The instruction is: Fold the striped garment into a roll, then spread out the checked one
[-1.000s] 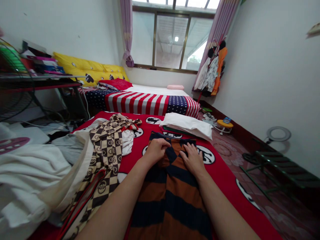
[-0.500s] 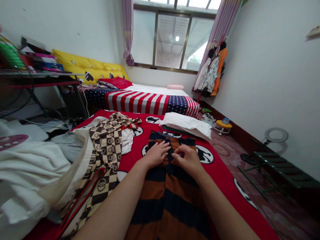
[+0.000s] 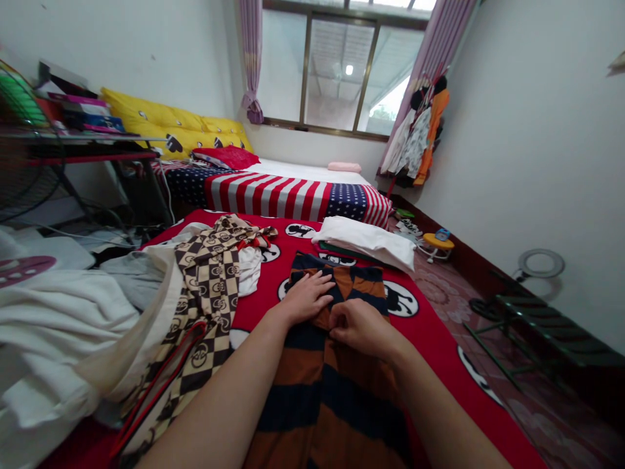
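A brown and navy striped shirt [image 3: 297,397] lies spread on the red bedcover in front of me, its collar end away from me. My left hand [image 3: 308,298] rests flat on its upper left part, fingers stretched out. Just to the right, my right hand [image 3: 361,326] is closed in a pinch on the shirt's front, near the middle line. Whatever small part sits between those fingertips is hidden. The red bedcover [image 3: 469,417] shows round white patches with black figures.
To the left lie a brown-and-cream checked garment [image 3: 208,280] and a heap of white cloth [image 3: 58,326]. A folded white garment [image 3: 364,240] lies beyond the shirt. A green folding stool [image 3: 541,326] and a small yellow stool [image 3: 437,242] stand on the floor at right.
My right hand has slid a little down the shirt's middle line toward me, its fingers curled closer together. My left hand stays flat in its place.
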A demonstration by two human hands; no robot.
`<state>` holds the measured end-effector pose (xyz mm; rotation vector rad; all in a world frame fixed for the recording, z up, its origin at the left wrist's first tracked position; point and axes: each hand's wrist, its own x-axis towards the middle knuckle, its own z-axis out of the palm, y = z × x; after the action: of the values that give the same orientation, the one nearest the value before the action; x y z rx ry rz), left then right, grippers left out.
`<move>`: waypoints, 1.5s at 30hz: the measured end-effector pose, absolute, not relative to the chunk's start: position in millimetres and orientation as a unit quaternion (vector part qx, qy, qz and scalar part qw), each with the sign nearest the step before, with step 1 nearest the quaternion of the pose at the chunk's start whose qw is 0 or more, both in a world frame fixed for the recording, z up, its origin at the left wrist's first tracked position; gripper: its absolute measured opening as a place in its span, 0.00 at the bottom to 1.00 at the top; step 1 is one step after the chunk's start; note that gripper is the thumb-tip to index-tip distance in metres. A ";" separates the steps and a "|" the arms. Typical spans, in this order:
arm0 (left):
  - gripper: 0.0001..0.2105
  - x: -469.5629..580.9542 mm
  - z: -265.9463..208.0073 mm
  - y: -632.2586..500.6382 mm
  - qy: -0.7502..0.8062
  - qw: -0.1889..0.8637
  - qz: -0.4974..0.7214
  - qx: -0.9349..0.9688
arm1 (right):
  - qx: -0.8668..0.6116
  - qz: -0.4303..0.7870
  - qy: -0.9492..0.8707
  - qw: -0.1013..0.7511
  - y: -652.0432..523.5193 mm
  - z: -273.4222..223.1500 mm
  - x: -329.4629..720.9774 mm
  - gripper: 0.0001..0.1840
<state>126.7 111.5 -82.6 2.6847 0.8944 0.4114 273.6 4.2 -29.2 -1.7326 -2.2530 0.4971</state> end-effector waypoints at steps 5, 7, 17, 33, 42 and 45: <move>0.25 127.5 -81.3 107.5 0.319 0.125 0.141 0.929 | -0.571 0.216 -0.783 0.117 6.8 -34.9 277.4 0.04; 0.26 127.6 -80.7 106.4 0.321 0.120 0.138 0.929 | -0.572 0.230 -0.778 0.122 7.7 -37.3 278.5 0.04; 0.26 129.0 -83.5 106.9 0.320 0.106 0.133 0.932 | -0.588 0.172 -0.697 0.373 22.6 -56.4 275.7 0.11; 0.38 128.4 -87.6 104.6 0.421 0.069 0.143 0.893 | -0.795 0.020 -0.603 0.059 38.9 -84.1 330.7 0.39; 0.39 128.2 -87.6 104.8 0.421 0.067 0.145 0.893 | -0.797 0.020 -0.601 0.065 39.3 -86.0 331.5 0.39; 0.39 128.4 -87.8 105.3 0.419 0.066 0.143 0.894 | -0.796 0.016 -0.601 0.070 39.9 -86.7 331.3 0.39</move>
<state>128.4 105.3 -87.8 2.6969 1.2635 0.4309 331.3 39.9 -86.7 -2.3937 -1.8091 0.0483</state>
